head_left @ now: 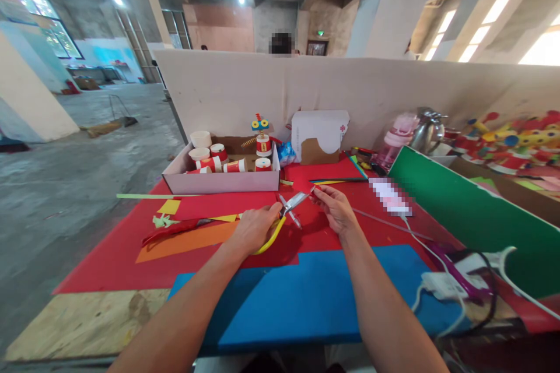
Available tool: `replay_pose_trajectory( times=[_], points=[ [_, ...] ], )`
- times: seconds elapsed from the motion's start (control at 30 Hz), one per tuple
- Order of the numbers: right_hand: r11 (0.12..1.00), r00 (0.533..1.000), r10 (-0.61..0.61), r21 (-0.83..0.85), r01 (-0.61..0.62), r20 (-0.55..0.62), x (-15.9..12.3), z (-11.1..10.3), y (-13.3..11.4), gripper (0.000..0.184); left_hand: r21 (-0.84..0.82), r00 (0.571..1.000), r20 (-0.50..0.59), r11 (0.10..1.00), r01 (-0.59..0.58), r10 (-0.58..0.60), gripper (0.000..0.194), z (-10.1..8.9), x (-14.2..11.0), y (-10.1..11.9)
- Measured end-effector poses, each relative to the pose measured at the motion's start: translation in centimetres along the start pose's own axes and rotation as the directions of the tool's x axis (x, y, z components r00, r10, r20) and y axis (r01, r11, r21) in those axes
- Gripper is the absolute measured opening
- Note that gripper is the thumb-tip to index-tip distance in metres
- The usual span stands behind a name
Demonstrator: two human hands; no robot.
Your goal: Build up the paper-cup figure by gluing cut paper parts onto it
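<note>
My left hand point(256, 230) is wrapped round the yellow handles of a pair of scissors point(275, 238). Their metal blades point right, toward my right hand point(333, 207). Between the thumb and fingertips of that hand is a tiny piece point(312, 190), reddish and pale, too small to name, close to the blade tips. Beneath the blades a whitish pen-like stick point(290, 213) lies on red paper point(245, 204). An orange paper strip point(184, 243) and a dark red crumpled strip point(175, 231) lie left of my left hand.
A white box point(219, 182) holds several red-and-white paper cups and a cup figure with yellow eyes point(260, 124). Blue board point(280, 303) lies at the near edge. At right are a phone point(391, 195), cables, a power strip point(446, 284), a green panel point(472, 215) and a pink bottle point(399, 137).
</note>
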State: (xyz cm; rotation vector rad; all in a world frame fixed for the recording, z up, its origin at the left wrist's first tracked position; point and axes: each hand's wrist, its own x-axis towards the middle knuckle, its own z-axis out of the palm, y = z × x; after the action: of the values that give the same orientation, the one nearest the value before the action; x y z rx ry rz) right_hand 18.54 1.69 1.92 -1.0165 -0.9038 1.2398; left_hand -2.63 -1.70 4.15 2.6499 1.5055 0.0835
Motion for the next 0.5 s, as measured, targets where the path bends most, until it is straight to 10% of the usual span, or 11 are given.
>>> replay_pose_trajectory(
  times=[0.5],
  points=[
    [0.998, 1.000, -0.010, -0.054, 0.011, 0.024, -0.01, -0.04, 0.06, 0.033, 0.008, 1.000, -0.001, 1.000, 0.009, -0.009, 0.026, 0.37, 0.08, -0.08]
  ],
)
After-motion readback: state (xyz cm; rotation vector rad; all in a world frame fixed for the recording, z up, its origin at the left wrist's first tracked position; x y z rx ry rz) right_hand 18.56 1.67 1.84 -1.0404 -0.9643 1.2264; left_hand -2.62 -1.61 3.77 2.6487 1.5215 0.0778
